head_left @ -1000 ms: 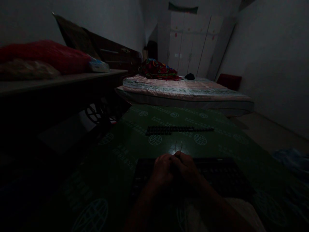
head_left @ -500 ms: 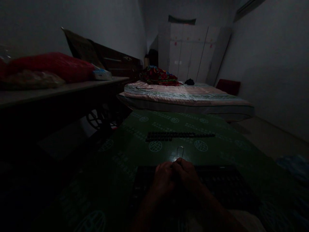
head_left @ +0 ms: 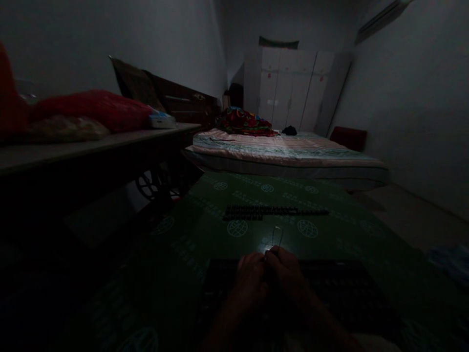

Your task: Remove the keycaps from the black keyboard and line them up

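Observation:
A dark keyboard lies on the green table, with both hands above its left and middle part. My right hand is closed on a wire keycap puller, whose thin loop sticks up past the fingers toward the far side. My left hand is closed right beside it, the fingertips of both hands meeting. Whatever lies between the left fingers is hidden in the dark. Beyond the hands, black keycaps lie in rows on the table.
A bed with striped bedding stands past the table's far edge. On the left, a shelf-like top carries a red bag and a small box. Bluish cloth shows at the right. The room is very dim.
The view has tilted slightly, so everything sits a little lower and to the right. Both hands remain together over the keyboard, and the wire loop leans slightly more to the right.

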Demonstrator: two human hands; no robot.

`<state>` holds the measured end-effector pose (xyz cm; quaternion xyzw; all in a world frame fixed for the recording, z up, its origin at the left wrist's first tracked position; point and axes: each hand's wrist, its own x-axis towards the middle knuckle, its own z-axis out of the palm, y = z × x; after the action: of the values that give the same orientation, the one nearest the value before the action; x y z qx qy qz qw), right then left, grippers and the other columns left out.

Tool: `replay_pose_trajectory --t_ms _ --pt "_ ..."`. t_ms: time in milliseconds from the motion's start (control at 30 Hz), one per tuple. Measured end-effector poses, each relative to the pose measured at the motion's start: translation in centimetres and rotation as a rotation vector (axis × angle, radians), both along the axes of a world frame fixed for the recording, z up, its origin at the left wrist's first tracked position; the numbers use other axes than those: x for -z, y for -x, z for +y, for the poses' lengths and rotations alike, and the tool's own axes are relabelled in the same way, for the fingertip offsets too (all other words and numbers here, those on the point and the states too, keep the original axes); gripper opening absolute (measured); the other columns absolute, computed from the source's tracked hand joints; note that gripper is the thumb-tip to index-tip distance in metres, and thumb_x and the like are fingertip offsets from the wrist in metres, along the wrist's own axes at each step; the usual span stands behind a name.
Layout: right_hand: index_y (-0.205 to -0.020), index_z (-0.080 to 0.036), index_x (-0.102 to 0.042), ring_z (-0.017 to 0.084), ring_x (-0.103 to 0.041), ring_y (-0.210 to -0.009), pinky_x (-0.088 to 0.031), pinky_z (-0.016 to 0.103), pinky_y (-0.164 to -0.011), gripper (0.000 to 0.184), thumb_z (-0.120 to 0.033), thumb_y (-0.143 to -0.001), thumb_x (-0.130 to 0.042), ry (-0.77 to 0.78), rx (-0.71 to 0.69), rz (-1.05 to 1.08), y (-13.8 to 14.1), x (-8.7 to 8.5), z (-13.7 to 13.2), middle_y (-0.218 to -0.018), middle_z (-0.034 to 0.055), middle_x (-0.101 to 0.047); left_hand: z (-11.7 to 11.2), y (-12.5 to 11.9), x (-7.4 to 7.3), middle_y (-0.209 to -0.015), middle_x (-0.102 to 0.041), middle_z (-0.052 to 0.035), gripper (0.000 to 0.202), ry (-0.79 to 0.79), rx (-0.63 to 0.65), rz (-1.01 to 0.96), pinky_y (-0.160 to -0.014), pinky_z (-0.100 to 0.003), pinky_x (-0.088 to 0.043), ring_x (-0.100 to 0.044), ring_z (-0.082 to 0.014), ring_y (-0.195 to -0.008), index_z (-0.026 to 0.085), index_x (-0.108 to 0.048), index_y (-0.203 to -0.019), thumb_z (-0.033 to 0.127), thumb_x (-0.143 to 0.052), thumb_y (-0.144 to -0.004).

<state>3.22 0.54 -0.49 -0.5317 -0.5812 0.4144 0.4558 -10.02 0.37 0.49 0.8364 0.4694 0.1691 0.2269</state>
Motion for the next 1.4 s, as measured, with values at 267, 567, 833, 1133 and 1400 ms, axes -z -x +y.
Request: replay_pose_trajectory --t_ms 267,567,833,1133,1400 --pt "-0.067 -0.017 -0.051 0.012 -0.046 -0.059 -0.036 0.022 -0.053 0.027 -0.040 -0.080 -0.046 -0.014 0.025 -0.013 -0.1 0.3 0.2 -0.061 -0.0016 -0.050 -0.1 0.1 -0.1 -0.121 -0.050 -0.0068 0.051 -0.005 0.012 0.022 -0.101 -0.039 -0.026 -0.040 -0.0230 -0.116 0.019 -0.049 -0.111 0.008 -0.046 -0.060" --pt "-0.063 -0.017 -0.050 0.011 -0.044 -0.056 -0.036 0.021 -0.051 0.029 -0.042 -0.077 -0.049 0.003 0.037 0.102 0.1 0.4 0.2 -0.058 -0.0021 -0.049 0.0 0.2 0.7 -0.121 -0.050 -0.0111 0.043 -0.066 0.039 0.031 -0.102 -0.041 -0.025 -0.042 -0.0231 -0.114 0.013 -0.050 -0.109 0.011 -0.045 -0.067" --pt "-0.061 -0.017 -0.050 0.012 -0.043 -0.055 -0.036 0.022 -0.051 0.030 -0.045 -0.073 -0.052 0.009 0.073 0.111 0.1 -0.6 0.0 -0.056 -0.0028 -0.047 -0.2 -0.1 0.6 -0.122 -0.050 -0.0106 0.044 -0.042 0.014 0.008 -0.104 -0.042 -0.021 -0.040 -0.0230 -0.116 0.015 -0.050 -0.107 0.009 -0.045 -0.064" --pt "-0.062 -0.017 -0.049 0.010 -0.041 -0.052 -0.035 0.021 -0.047 0.033 -0.048 -0.072 -0.054 0.029 0.073 0.218 0.0 -0.4 0.2 -0.056 -0.0035 -0.045 -0.3 0.1 0.5 -0.122 -0.050 -0.0096 0.038 -0.023 0.018 -0.042 -0.105 -0.041 -0.019 -0.041 -0.0210 -0.117 0.017 -0.050 -0.109 0.013 -0.044 -0.071" --pt "-0.062 -0.017 -0.049 0.010 -0.043 -0.051 -0.037 0.021 -0.047 0.034 -0.049 -0.073 -0.055 0.023 0.072 0.253 -0.1 -0.3 0.2 -0.055 -0.0032 -0.046 -0.5 0.2 0.1 -0.123 -0.052 -0.0066 0.031 0.018 0.008 -0.083 -0.106 -0.042 -0.018 -0.040 -0.0206 -0.118 0.020 -0.056 -0.100 0.013 -0.043 -0.073"
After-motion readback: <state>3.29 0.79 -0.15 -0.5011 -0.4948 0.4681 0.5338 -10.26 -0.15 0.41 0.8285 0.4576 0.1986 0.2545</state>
